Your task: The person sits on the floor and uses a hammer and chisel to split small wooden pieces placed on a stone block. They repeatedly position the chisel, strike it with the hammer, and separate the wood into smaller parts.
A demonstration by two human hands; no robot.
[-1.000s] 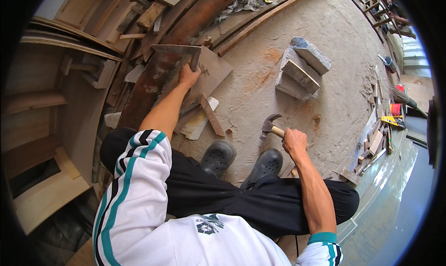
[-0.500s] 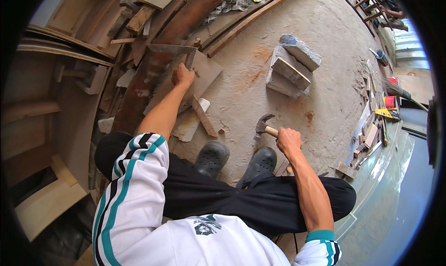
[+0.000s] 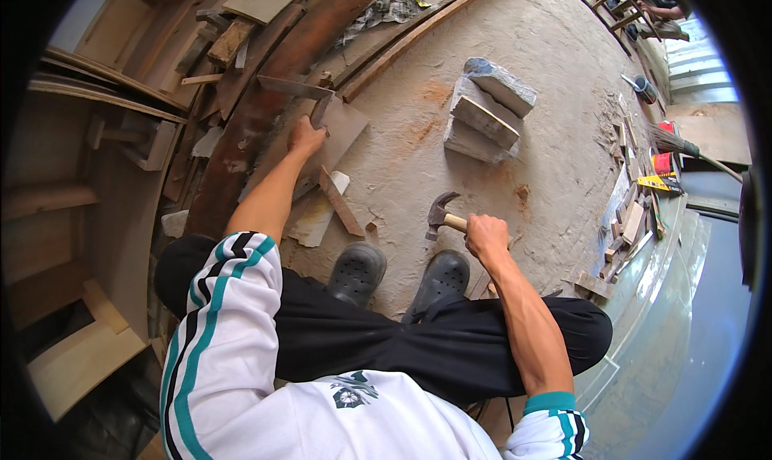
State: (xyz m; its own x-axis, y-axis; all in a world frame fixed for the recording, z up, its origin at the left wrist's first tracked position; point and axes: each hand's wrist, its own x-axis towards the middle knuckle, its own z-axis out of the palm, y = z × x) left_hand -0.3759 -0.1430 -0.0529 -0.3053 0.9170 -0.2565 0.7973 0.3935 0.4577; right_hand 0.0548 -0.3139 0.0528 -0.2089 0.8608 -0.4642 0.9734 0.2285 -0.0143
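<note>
Out to the left, my left hand [image 3: 306, 136] is closed around the dark stock of an L-shaped try square [image 3: 291, 86]. Its flat blade points left, over a thin grey board [image 3: 347, 129] that lies beside a rusty brown beam [image 3: 283, 67]. In front of my feet, my right hand [image 3: 487, 236] grips the wooden handle of a claw hammer [image 3: 438, 215]. The hammer's head points left, held above the concrete floor. A narrow wood strip [image 3: 341, 201] rests across a pale broken piece [image 3: 320, 219] nearer to me than the board.
Grey block pieces [image 3: 486, 110] stand ahead on the floor. Wood scraps [image 3: 631, 223], a yellow-handled saw [image 3: 659, 184] and a broom [image 3: 675, 144] lie at right. Wooden cabinets [image 3: 84, 170] stand at left. At the far right a person [image 3: 663, 10] sits by a wooden frame.
The try square has turned in my left hand's grip, its blade now looking narrower. My right hand still holds the hammer, and the whole view has shifted slightly.
</note>
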